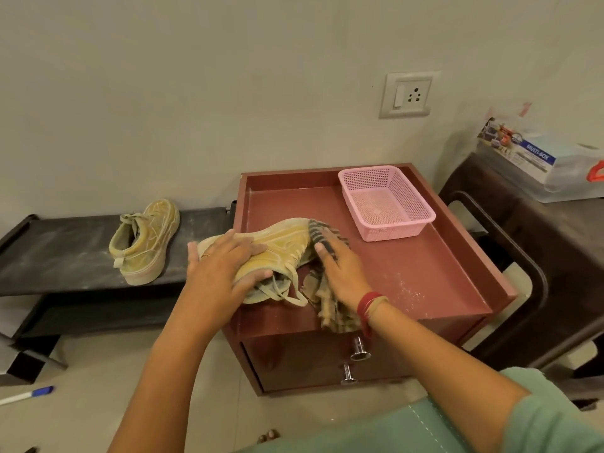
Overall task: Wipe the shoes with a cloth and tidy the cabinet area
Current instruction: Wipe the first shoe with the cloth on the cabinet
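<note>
left hand (225, 266) gripping dusty yellow canvas shoe (271, 253) lying on red-brown cabinet top (425, 269) | right hand (340, 273) pressing striped cloth (327, 237) against shoe | second yellow shoe (145, 243) sitting on black rack (58, 253)

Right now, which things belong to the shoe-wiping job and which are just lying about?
Job: shoe in the hands; striped cloth; second shoe on the black rack; cabinet.

Lying about: pink basket; pen on the floor; plastic box; wall socket.
</note>
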